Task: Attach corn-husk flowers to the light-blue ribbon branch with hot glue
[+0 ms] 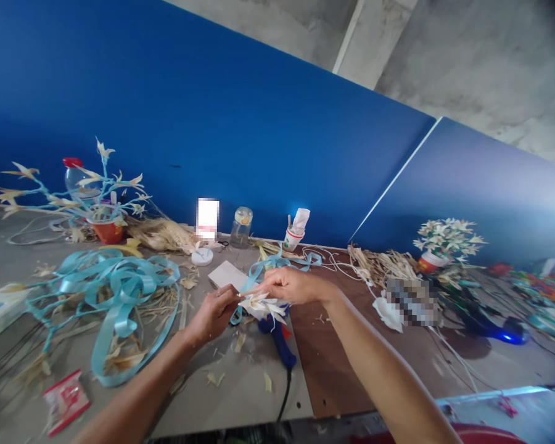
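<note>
My left hand (217,312) is closed, its fingertips pinching one end of a thin pale strip (248,292). From the other side, my right hand (290,285) pinches the same strip with thumb and forefinger. Just under the right fingers is a cream flower of dried husk-like petals (263,306); whether it is joined to the strip I cannot tell. Below the flower, a blue glue gun (282,348) lies on the table, its nozzle end hidden by the petals. Light blue ribbon (254,274) passes behind my hands, near a pale flat box (226,274).
Loose blue ribbon (124,296) heaps at left beside a red pot (107,231) of husk flowers. A glass jar (242,227), a paper cup (293,237) and a lit screen (208,218) line the blue partition. At right stand dried husks (383,265) and another flower pot (432,261).
</note>
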Available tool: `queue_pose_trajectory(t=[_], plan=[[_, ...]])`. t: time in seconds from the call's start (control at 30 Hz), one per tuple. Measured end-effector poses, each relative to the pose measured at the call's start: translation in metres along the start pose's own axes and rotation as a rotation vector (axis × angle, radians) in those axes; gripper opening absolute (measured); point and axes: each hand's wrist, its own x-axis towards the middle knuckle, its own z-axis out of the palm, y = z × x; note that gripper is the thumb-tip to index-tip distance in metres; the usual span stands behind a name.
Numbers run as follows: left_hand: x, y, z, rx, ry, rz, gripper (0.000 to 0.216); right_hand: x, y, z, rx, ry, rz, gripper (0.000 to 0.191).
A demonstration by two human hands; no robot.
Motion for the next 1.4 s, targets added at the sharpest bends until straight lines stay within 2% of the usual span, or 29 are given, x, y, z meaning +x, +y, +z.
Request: queue_pose_trajectory(t=[0.13,0.23,0.47,0.6,0.77,0.83,0.93,1.0,1.13,1.23,1.4], plan=[[-0.002,-0.004,0.001,-0.028,-0.042,0.001,0.020,0.002,-0.010,0.001,-0.063,-0.030,0.041,0.046],[-0.003,-0.004,0.001,-0.039,-0.058,-0.011,0.023,0.001,-0.016,0.001,-0.078,-0.036,0.069,0.041],[-0.002,-0.002,0.001,0.019,-0.008,0.018,0.021,0.002,-0.020,0.010,-0.054,0.083,0.069,0.030],[-0.001,-0.002,0.001,-0.010,-0.004,0.053,0.022,0.003,-0.022,0.017,-0.083,0.166,0.131,0.024],[0.000,0.001,0.000,0.001,0.004,0.049,0.019,0.002,-0.021,0.020,-0.106,0.171,0.080,0.023],[0.000,0.001,0.000,0.007,-0.008,0.027,0.019,0.002,-0.021,0.019,-0.103,0.145,0.080,0.031],[-0.001,0.000,-0.001,-0.008,-0.037,0.017,0.021,0.002,-0.021,0.015,-0.076,0.059,0.190,0.042],[-0.001,0.001,0.000,-0.013,-0.048,0.026,0.023,0.001,-0.021,0.012,-0.032,-0.039,0.234,0.044],[0.000,0.003,0.001,-0.001,-0.062,0.097,0.022,0.000,-0.020,0.003,0.102,-0.228,0.209,0.044],[0.000,0.005,0.001,-0.007,-0.079,0.143,0.023,-0.001,-0.019,-0.001,0.205,-0.281,0.231,0.047],[0.000,0.006,0.001,-0.004,-0.071,0.134,0.022,-0.011,-0.011,-0.012,0.323,-0.301,0.244,0.049]])
